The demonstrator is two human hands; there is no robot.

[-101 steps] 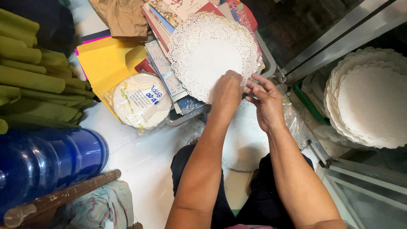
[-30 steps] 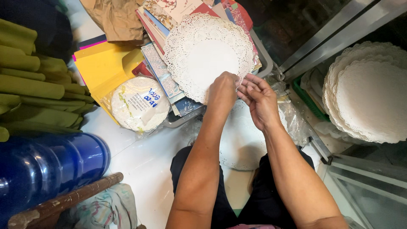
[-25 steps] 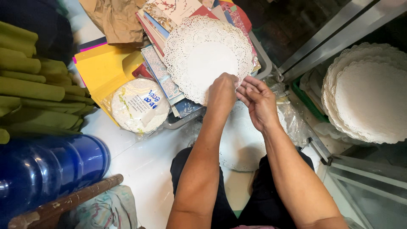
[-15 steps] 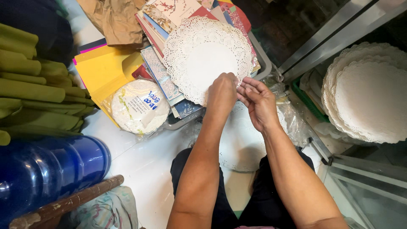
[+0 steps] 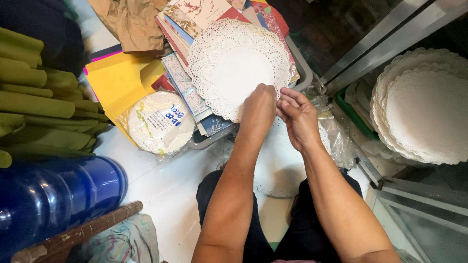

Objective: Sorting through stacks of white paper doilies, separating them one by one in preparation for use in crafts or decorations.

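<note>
My left hand and my right hand are close together, both pinching the near edge of a round white paper doily that spreads away from me. The doily lies over a stack of patterned papers in a grey tray. More white doilies in a clear plastic bag rest on my lap, under my forearms.
A tall stack of white doilies sits at the right beyond a metal frame. A wrapped round packet of doilies and yellow paper lie at the left. Folded green cloths and a blue plastic jug fill the far left.
My hands stay at the doily's near edge; the fingers have shifted slightly and the view has drifted a little.
</note>
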